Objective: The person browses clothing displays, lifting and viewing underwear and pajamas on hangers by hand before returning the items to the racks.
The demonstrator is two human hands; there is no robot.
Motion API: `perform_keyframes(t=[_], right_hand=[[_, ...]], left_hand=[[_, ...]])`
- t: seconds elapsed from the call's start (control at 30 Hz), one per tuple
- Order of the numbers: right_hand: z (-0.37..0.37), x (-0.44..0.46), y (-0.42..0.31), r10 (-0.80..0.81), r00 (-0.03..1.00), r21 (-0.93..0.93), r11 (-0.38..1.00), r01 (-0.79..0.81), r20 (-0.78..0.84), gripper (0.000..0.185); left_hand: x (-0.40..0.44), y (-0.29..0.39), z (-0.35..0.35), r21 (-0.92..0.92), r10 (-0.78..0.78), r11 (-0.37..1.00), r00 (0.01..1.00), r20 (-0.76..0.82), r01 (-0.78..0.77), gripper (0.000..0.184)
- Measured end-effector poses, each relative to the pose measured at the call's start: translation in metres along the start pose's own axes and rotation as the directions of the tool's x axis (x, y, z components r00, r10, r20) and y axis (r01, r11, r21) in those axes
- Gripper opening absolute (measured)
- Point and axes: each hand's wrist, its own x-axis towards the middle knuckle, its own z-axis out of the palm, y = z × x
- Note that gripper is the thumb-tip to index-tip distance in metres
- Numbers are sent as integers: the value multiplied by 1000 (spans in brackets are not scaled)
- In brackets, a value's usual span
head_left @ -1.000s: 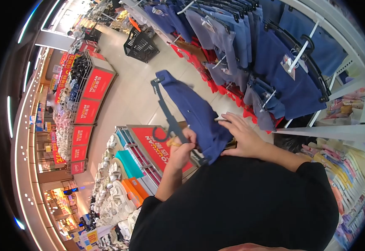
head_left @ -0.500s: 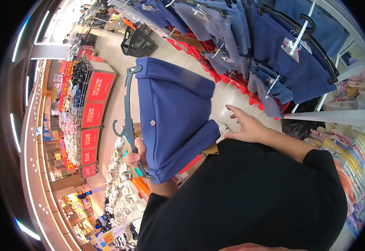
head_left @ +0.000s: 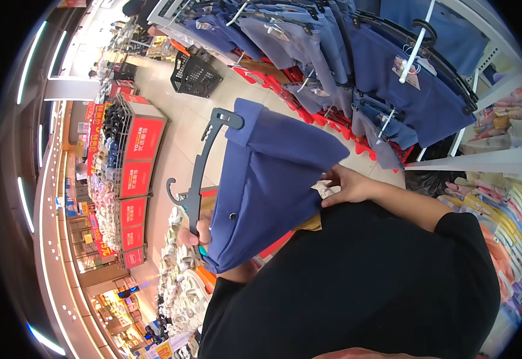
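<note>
Blue shorts (head_left: 267,173) hang from a dark clip hanger (head_left: 200,167), both turned sideways in front of my body. My left hand (head_left: 196,232) is closed around the hanger near its hook, partly hidden behind the waistband. A small round metal button shows on the waistband. At the leg end of the shorts, my right hand (head_left: 343,184) has its thumb and fingers bent close to the fabric's edge. Its fingertips are partly behind the cloth, so the grip is hard to make out.
Racks of blue garments (head_left: 416,90) on hangers stand at the upper right. Folded light-coloured clothes (head_left: 488,233) lie at the right. A black basket (head_left: 194,75) is on the floor ahead. Shoe displays with red signs (head_left: 144,140) are at the left. Part of a person (head_left: 136,8) shows at the top.
The shorts first swung left and opened out broadly, then shifted slightly right. My right hand moved away from the fabric and came back to its edge. My left hand moved left with the hanger.
</note>
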Motion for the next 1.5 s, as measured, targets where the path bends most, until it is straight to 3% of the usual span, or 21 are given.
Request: perform_keyframes(t=[0.07, 0.1, 0.17, 0.23, 0.3, 0.33, 0.4, 0.5, 0.6, 0.67, 0.7, 0.8, 0.83, 0.87, 0.97, 1.0, 1.07, 1.13, 1.27, 1.37, 1.5], right_hand=[[4, -3, -30, -41, 992, 126, 992, 25, 121, 78], [10, -7, -37, -152, 988, 144, 979, 145, 41, 58], [4, -9, -26, 22, 999, 117, 993, -26, 30, 52], [-6, -12, -25, 140, 988, 195, 973, -125, -63, 48], [-20, -12, -31, 218, 952, 373, 919, -127, -213, 46], [-28, -12, -26, 124, 914, 327, 945, 10, -387, 49], [-42, -9, -9, -80, 733, 161, 954, 253, -676, 54], [-28, -35, -73, -526, 626, -500, 832, 240, -575, 63], [3, -70, -134, -456, 868, -553, 783, 286, -197, 76], [21, -74, -137, -392, 909, -740, 652, 166, -141, 85], [28, -75, -143, -216, 953, -727, 686, -7, -212, 81], [26, -77, -128, -441, 875, -816, 569, 100, -201, 72], [27, -77, -126, -572, 780, -821, 554, 138, -254, 54], [23, -82, -126, -579, 775, -819, 554, 146, -253, 48], [6, -96, -129, -651, 697, -763, 603, 234, -301, 25], [-3, -105, -134, -592, 742, -701, 672, 238, -316, 22], [-24, -120, -141, -650, 689, -673, 668, 317, -321, 19], [-36, -140, -163, -607, 662, -647, 725, 237, -439, 17], [-55, -167, -180, -454, 616, -485, 865, 130, -644, 21], [-72, -168, -183, -456, 603, -535, 843, 57, -655, 25], [-102, -152, -178, -322, 642, -364, 929, 71, -696, 28]], left_hand=[[5, 0, 2, 19, -33, 999, 999, -10, 34, 18], [11, 0, 4, 50, -51, 997, 998, -24, 52, 18], [18, -3, -1, 21, -51, 998, 998, 23, 51, 19], [35, -27, 34, 246, 200, 965, 849, -489, -85, 18], [35, -38, 30, 459, 288, 888, 773, -566, 4, 22], [35, -43, 28, 546, 331, 835, 729, -600, 70, 25], [28, -51, 17, 681, 319, 686, 735, -599, 256, 30], [41, -89, 19, 649, 44, 683, 867, -496, 336, 15], [49, -140, 11, 776, 44, 477, 871, -490, 413, 18], [63, -158, 15, 873, 22, 369, 936, -352, 320, 18], [63, -165, 14, 834, 22, 427, 918, -395, 349, 19], [61, -177, 10, 698, -12, 600, 878, -479, 389, 21], [61, -178, 12, 646, -40, 660, 877, -478, 382, 23], [61, -180, 13, 588, -70, 715, 876, -477, 377, 24], [66, -183, 19, 673, -123, 676, 946, -299, 300, 45], [67, -185, 20, 697, -138, 665, 962, -236, 267, 51], [58, -195, 10, 733, -108, 659, 985, -132, 170, 59], [64, -192, 17, 746, -144, 648, 986, -80, 156, 59], [59, -196, 23, 722, -168, 655, 975, -147, 222, 57], [62, -199, 26, 747, -147, 633, 978, -145, 206, 57], [62, -204, 27, 723, -134, 657, 977, -166, 213, 58]])
